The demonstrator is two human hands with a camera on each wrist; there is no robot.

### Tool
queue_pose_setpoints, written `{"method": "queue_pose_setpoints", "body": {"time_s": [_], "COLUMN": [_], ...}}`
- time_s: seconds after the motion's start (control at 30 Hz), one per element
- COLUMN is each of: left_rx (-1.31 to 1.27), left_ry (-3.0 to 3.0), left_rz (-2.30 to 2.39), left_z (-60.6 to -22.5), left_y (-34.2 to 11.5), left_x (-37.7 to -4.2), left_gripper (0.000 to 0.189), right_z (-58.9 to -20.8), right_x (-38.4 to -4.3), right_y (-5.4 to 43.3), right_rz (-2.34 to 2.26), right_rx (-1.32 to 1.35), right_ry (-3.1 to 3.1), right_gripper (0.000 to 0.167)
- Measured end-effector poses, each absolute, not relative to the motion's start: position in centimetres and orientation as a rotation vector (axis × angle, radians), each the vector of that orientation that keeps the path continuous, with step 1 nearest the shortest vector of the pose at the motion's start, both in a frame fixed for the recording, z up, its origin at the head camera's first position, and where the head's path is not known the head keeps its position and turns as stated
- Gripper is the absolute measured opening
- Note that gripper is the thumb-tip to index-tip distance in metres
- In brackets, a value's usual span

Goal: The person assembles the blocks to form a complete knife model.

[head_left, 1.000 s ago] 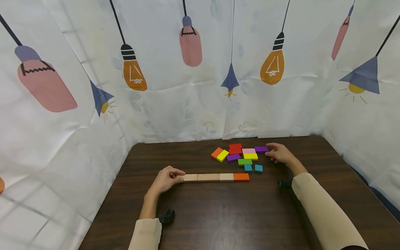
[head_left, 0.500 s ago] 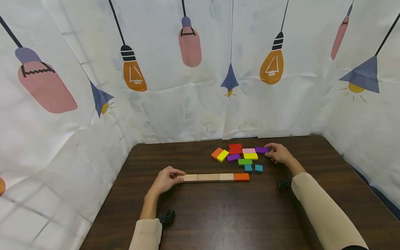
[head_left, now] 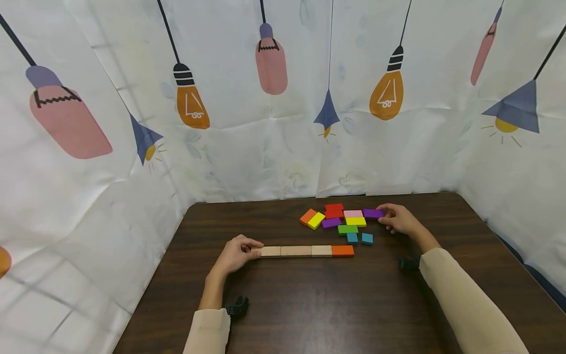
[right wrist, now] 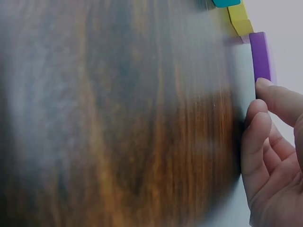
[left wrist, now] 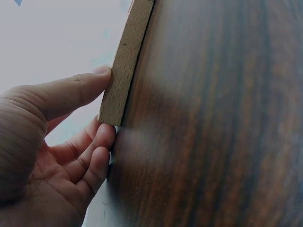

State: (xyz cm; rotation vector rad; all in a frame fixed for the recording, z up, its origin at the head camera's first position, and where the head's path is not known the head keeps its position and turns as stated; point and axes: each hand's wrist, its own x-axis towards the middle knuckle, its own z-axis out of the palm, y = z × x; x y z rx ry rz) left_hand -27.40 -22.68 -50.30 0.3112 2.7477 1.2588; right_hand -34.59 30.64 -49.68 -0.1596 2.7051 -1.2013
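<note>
your right hand (head_left: 400, 220) has its fingers pinching the right end of a purple block (head_left: 373, 214), at the back of the counter (head_left: 283, 305). the block points leftward away from those fingers, its long axis running side to side and roughly parallel to the row (head_left: 296, 251) nearer your body. you cannot tell from these views whether it rests on the counter or is lifted slightly.

your right hand is clearly the nearer one to this block; your left hand (head_left: 236, 254) is well apart from it. the left fingers pinch the outer end of the leftmost plain block (head_left: 268, 251), which stretches rightward from them, the rest of the row carrying on in the same line. at the far end of that line from the left fingers sits the orange block (head_left: 342, 251), and from your right fingers this same end lies leftward and closer to you.

just left of the purple block, on the side away from your right fingers, are the pink block (head_left: 353, 214) and the yellow block (head_left: 355, 222). the loose blue block (head_left: 367, 239) lies leftward of those fingers and nearer you, apart from the row.
</note>
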Motion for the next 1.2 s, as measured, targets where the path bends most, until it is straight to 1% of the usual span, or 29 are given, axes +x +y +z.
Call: {"method": "queue_pose_setpoints", "body": {"time_s": [0.23,0.63,0.83,1.03,1.2], "left_rx": [0.308,0.303,0.300,0.301,0.305], "left_ry": [2.750,2.764,2.761,2.768,2.773], "left_rz": [1.261,1.247,1.247,1.245,1.235], "left_z": [-50.2,-50.3,-50.3,-50.3,-50.3], "left_y": [-22.7,-22.6,-22.6,-22.5,-22.5], "left_x": [-27.4,-27.4,-27.4,-27.4,-27.5], "left_gripper": [0.016,0.016,0.015,0.016,0.016], "right_z": [-49.6,-49.4,-48.8,-48.0,-48.0], "right_x": [-33.7,-30.5,-28.6,-27.0,-26.0], "right_y": [31.0,32.0,31.7,31.1,30.8], "right_rz": [-1.216,-1.228,-1.241,-1.218,-1.189], "right_rx": [-0.189,-0.312,-0.404,-0.432,-0.458], "right_ry": [2.707,2.690,2.699,2.683,2.653], "right_gripper": [0.043,0.042,0.039,0.039,0.038]}}
